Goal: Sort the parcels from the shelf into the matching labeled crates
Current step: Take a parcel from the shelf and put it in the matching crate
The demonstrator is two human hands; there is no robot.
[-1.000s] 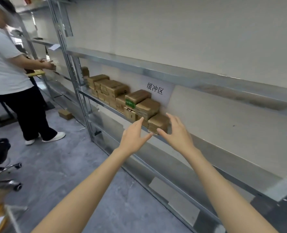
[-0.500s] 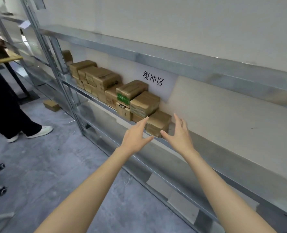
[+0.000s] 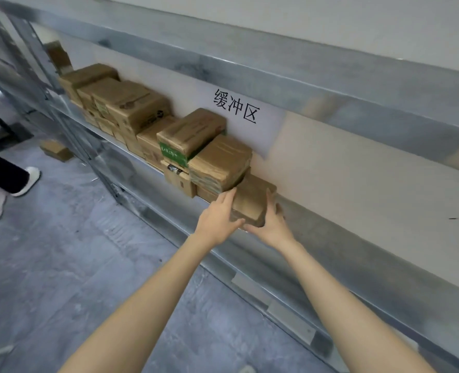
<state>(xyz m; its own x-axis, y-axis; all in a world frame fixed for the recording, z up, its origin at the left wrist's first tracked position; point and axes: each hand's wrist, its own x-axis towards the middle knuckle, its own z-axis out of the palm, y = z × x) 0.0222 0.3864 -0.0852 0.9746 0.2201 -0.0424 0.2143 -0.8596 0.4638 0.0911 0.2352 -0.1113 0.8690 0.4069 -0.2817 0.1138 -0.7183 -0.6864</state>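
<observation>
A small brown taped parcel (image 3: 252, 200) sits at the right end of a row of parcels on the metal shelf (image 3: 344, 235). My left hand (image 3: 216, 219) holds its left side, fingers lying along that side and thumb at the lower front edge. On the other side, my right hand (image 3: 274, 224) clasps the parcel, thumb up against it and fingers wrapped behind. The parcel rests on the shelf, tucked partly under a larger brown parcel (image 3: 220, 165). No crates are in view.
More brown parcels (image 3: 131, 109) are stacked along the shelf to the left, one with a green end (image 3: 173, 154). A paper sign (image 3: 236, 109) hangs on the wall behind. An upper shelf beam (image 3: 249, 68) runs overhead. On the floor lies a box (image 3: 56, 149); another person's shoe (image 3: 26, 180) is at the left.
Both hands have moved forward from open in front of the shelf to closing on the end parcel. The view has come closer to the shelf.
</observation>
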